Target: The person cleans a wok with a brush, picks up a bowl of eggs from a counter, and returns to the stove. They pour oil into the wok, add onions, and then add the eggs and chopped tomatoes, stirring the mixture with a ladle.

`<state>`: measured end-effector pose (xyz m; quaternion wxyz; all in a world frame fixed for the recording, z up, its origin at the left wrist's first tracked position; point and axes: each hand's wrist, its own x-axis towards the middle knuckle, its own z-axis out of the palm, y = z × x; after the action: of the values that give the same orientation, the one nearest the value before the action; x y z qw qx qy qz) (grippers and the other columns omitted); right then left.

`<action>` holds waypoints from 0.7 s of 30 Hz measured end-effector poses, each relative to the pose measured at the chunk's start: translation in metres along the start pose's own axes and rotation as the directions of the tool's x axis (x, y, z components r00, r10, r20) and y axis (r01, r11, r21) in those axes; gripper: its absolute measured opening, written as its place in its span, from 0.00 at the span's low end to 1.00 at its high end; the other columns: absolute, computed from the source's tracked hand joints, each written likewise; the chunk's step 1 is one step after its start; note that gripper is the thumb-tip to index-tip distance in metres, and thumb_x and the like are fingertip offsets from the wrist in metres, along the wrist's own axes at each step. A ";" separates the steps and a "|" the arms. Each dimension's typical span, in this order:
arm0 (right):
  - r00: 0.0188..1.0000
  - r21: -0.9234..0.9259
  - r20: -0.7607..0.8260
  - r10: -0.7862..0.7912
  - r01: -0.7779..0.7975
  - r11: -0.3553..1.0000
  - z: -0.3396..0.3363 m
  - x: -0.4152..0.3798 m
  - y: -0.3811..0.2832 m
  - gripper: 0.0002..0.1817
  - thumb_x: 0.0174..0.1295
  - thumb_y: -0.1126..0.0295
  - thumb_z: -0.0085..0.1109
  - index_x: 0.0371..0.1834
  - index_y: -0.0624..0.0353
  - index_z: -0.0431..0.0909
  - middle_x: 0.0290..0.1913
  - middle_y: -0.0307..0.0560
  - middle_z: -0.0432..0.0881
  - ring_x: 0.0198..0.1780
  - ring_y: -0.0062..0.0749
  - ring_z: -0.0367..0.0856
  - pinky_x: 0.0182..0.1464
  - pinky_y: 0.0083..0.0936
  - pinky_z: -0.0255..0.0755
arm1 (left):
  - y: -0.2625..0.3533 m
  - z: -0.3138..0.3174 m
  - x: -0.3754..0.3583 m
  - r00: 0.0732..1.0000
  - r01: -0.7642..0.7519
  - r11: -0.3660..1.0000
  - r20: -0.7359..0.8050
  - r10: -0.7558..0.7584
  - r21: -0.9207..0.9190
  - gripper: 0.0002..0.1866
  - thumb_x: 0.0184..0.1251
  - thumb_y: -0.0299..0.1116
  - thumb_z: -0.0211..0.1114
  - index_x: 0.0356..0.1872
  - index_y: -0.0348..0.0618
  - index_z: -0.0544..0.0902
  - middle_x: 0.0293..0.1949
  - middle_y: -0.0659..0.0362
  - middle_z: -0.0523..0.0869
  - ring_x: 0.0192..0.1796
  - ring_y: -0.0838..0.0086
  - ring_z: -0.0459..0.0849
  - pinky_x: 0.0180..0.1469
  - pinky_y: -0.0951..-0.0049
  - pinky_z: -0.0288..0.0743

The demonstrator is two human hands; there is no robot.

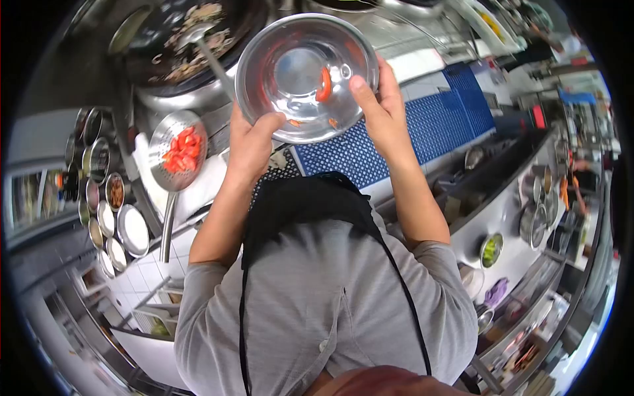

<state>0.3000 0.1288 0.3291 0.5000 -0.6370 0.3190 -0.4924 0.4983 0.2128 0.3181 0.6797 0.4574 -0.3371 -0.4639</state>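
Note:
A shiny metal bowl is held up between both hands, its inside turned toward me. One red-orange piece and a few small scraps lie inside it. My left hand grips the lower left rim, thumb over the edge. On the right rim my right hand has its thumb inside and its fingers behind. Left of the bowl, a perforated strainer with a long handle holds chopped red pieces. A ladle rests in the wok, among cooked slices.
Several seasoning containers stand at the left. Blue perforated matting covers the floor beyond my arms. On the right, a steel counter carries a bowl of green pieces and a purple cloth. A white tray sits at the upper right.

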 end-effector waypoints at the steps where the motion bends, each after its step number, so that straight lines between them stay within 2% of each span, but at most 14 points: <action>1: 0.981 -0.173 -0.113 -0.157 0.137 0.975 -0.012 -0.001 0.003 0.32 0.70 0.62 0.63 0.73 0.63 0.65 0.52 0.50 0.80 0.38 0.23 0.80 0.40 0.21 0.77 | -0.003 0.013 0.003 0.998 0.048 0.999 0.044 -0.048 0.000 0.33 0.54 0.16 0.59 0.67 0.33 0.68 0.55 0.54 0.80 0.56 0.70 0.79 0.62 0.70 0.72; 3: 0.947 -0.484 -0.213 -0.240 0.111 0.868 -0.043 -0.012 -0.005 0.31 0.69 0.62 0.64 0.72 0.63 0.67 0.53 0.51 0.80 0.39 0.23 0.80 0.43 0.23 0.78 | -0.011 0.036 0.009 0.996 0.081 0.997 0.032 -0.081 -0.003 0.32 0.54 0.16 0.58 0.65 0.33 0.69 0.54 0.54 0.80 0.55 0.70 0.80 0.60 0.70 0.73; 5: 0.972 -0.319 -0.228 -0.053 -0.023 0.948 -0.066 -0.016 -0.001 0.28 0.70 0.63 0.63 0.69 0.64 0.70 0.51 0.48 0.80 0.38 0.22 0.80 0.37 0.20 0.77 | -0.021 0.047 0.017 0.995 0.104 0.995 0.012 -0.103 -0.006 0.30 0.55 0.16 0.58 0.64 0.32 0.70 0.54 0.53 0.80 0.55 0.70 0.80 0.59 0.70 0.73; 7: 0.969 -0.089 -0.187 0.164 -0.183 0.979 -0.071 -0.018 -0.011 0.26 0.71 0.63 0.61 0.68 0.63 0.71 0.50 0.47 0.81 0.38 0.21 0.80 0.34 0.18 0.76 | -0.020 0.050 0.022 0.999 0.036 0.999 -0.029 -0.037 -0.024 0.29 0.55 0.17 0.58 0.63 0.33 0.71 0.53 0.54 0.80 0.55 0.70 0.79 0.59 0.71 0.72; 8: 0.967 -0.024 -0.144 0.210 -0.216 0.976 -0.076 -0.020 -0.004 0.24 0.73 0.61 0.58 0.67 0.63 0.73 0.48 0.45 0.82 0.36 0.19 0.80 0.30 0.16 0.74 | -0.017 0.039 0.026 0.996 -0.021 1.000 -0.090 0.022 0.003 0.28 0.55 0.18 0.59 0.62 0.33 0.72 0.53 0.54 0.80 0.55 0.70 0.79 0.59 0.71 0.72; 10: 0.952 -0.010 -0.070 0.299 -0.300 0.954 -0.080 -0.023 0.001 0.21 0.74 0.59 0.56 0.62 0.62 0.79 0.46 0.45 0.85 0.34 0.18 0.80 0.30 0.16 0.74 | -0.002 0.006 0.028 0.957 -0.140 0.987 -0.246 0.156 0.080 0.28 0.55 0.19 0.60 0.61 0.32 0.72 0.54 0.54 0.80 0.54 0.69 0.79 0.58 0.73 0.71; 12: 0.940 -0.062 0.004 0.342 -0.341 0.938 -0.083 -0.024 0.014 0.19 0.73 0.61 0.59 0.58 0.64 0.81 0.42 0.44 0.86 0.33 0.17 0.79 0.30 0.16 0.73 | 0.013 -0.045 0.025 0.844 -0.199 0.946 -0.446 0.299 0.256 0.28 0.56 0.19 0.60 0.61 0.32 0.72 0.55 0.52 0.80 0.54 0.69 0.80 0.58 0.72 0.72; 13: 0.931 -0.067 0.023 0.365 -0.363 0.930 -0.083 -0.024 0.022 0.18 0.71 0.63 0.61 0.57 0.64 0.82 0.41 0.44 0.87 0.32 0.17 0.79 0.30 0.15 0.73 | 0.020 -0.068 0.019 0.779 -0.241 0.902 -0.483 0.400 0.358 0.28 0.56 0.19 0.59 0.62 0.32 0.71 0.55 0.52 0.79 0.54 0.68 0.80 0.59 0.72 0.72; 15: 0.904 -0.077 0.053 0.424 -0.420 0.904 -0.083 -0.023 0.037 0.17 0.71 0.64 0.62 0.56 0.64 0.82 0.41 0.43 0.87 0.31 0.16 0.78 0.29 0.14 0.72 | 0.033 -0.111 0.007 0.628 -0.296 0.762 -0.483 0.610 0.576 0.28 0.56 0.17 0.58 0.62 0.32 0.70 0.56 0.51 0.79 0.54 0.67 0.80 0.61 0.70 0.71; 16: 0.895 -0.088 0.073 0.440 -0.433 0.897 -0.082 -0.022 0.045 0.17 0.71 0.64 0.62 0.56 0.64 0.82 0.40 0.43 0.87 0.31 0.16 0.78 0.29 0.14 0.72 | 0.030 -0.133 0.003 0.559 -0.335 0.672 -0.435 0.706 0.661 0.32 0.57 0.15 0.55 0.67 0.32 0.66 0.58 0.46 0.77 0.59 0.63 0.78 0.66 0.67 0.68; 19: 0.871 -0.124 0.136 0.472 -0.458 0.880 -0.070 -0.016 0.065 0.17 0.71 0.64 0.62 0.55 0.64 0.82 0.38 0.41 0.86 0.30 0.15 0.78 0.29 0.14 0.71 | 0.008 -0.182 -0.012 0.429 -0.023 0.263 -0.228 0.874 0.965 0.37 0.58 0.13 0.53 0.73 0.33 0.61 0.60 0.39 0.75 0.66 0.55 0.74 0.69 0.62 0.67; 20: 0.865 -0.134 0.164 0.473 -0.456 0.880 -0.062 -0.013 0.069 0.17 0.71 0.64 0.62 0.55 0.64 0.82 0.38 0.40 0.86 0.30 0.15 0.78 0.29 0.13 0.71 | -0.010 -0.213 -0.015 0.504 0.048 0.167 -0.168 0.847 0.985 0.41 0.57 0.13 0.54 0.76 0.33 0.57 0.63 0.35 0.73 0.69 0.45 0.69 0.69 0.57 0.67; 21: 0.858 -0.147 0.189 0.477 -0.455 0.878 -0.055 -0.010 0.070 0.16 0.71 0.65 0.62 0.55 0.64 0.82 0.37 0.40 0.86 0.30 0.15 0.78 0.29 0.13 0.71 | -0.025 -0.238 -0.015 0.546 0.094 -0.016 -0.038 0.837 0.995 0.42 0.54 0.12 0.56 0.76 0.42 0.62 0.66 0.38 0.72 0.68 0.41 0.69 0.68 0.54 0.68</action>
<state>0.2503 0.0994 0.2600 0.6049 -0.6147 0.4299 -0.2671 0.6949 0.2970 0.2095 0.3798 0.7751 -0.3955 0.3138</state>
